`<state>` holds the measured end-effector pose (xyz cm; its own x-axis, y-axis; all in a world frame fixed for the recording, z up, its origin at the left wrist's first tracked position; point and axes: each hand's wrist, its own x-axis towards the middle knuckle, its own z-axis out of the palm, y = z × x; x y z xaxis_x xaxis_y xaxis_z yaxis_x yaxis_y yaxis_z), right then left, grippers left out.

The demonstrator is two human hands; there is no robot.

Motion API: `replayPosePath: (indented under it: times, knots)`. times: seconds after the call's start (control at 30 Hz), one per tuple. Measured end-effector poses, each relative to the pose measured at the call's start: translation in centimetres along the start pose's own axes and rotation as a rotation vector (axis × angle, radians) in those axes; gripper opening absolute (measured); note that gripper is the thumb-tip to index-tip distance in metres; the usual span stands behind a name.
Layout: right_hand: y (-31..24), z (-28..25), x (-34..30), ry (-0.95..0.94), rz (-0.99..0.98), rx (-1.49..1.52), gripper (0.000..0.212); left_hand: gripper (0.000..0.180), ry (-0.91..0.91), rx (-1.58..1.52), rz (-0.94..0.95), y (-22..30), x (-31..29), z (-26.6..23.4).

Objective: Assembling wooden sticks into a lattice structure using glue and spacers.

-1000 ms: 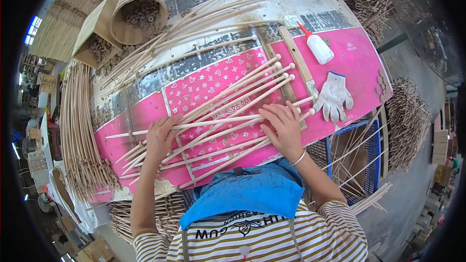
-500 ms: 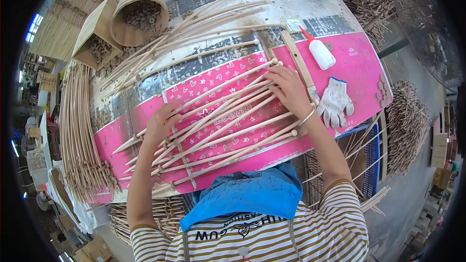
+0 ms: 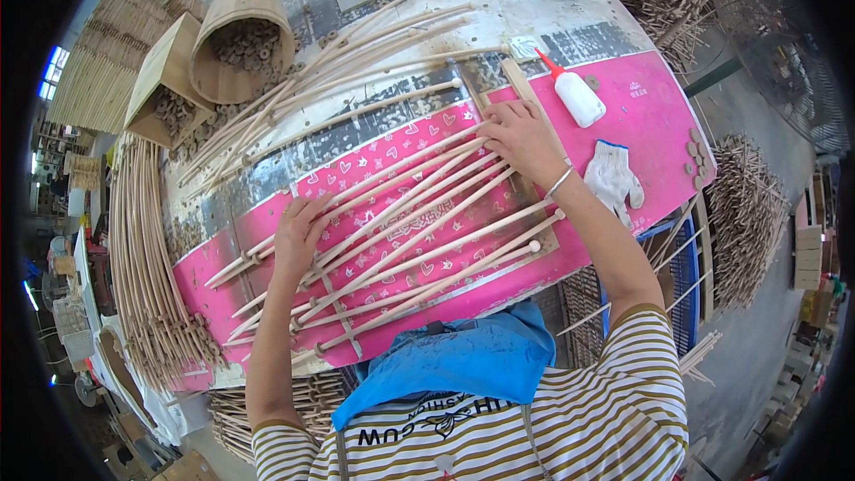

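Several pale wooden rods (image 3: 427,216) lie slantwise across a pink patterned mat (image 3: 200,258). They have round knobs at the right, small wooden rings near the left, and tapered left tips. My left hand (image 3: 301,230) is curled over the upper rods near their rings, its fingertips bent down on them. At the other end my right hand (image 3: 521,138) closes over the rods' knob ends, hiding most of those knobs. Lower rods with bare knobs fan out nearer to me, touched by neither hand.
Right of my right hand lie a white glue bottle (image 3: 579,98) with a red nozzle and a white glove (image 3: 613,180). Loose rods (image 3: 356,58) lie farther back. A wooden bucket (image 3: 240,40) of rings stands far left, a blue crate (image 3: 681,281) below the table's right edge.
My right hand has shifted slightly left and now covers the knobs that stuck out past its fingers. The upper rods under my hands lie closer together. My left hand stays on them.
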<state>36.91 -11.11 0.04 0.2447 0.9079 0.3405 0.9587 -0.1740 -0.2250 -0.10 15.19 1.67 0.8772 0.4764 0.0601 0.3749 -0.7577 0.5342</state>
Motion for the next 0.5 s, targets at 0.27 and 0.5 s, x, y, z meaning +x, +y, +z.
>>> replayPosePath:
  times: [0.27, 0.5]
  knots:
    - [0.4, -2.9, -3.3, -0.054, 0.036, 0.231, 0.015, 0.040, -0.008, -0.108, 0.007, 0.7, 0.5, 0.2]
    - [1.1, -3.8, -3.9, -0.086, 0.267, 0.452, 0.017, 0.040, -0.014, -0.071, 0.046, 1.4, 1.3, 1.2]
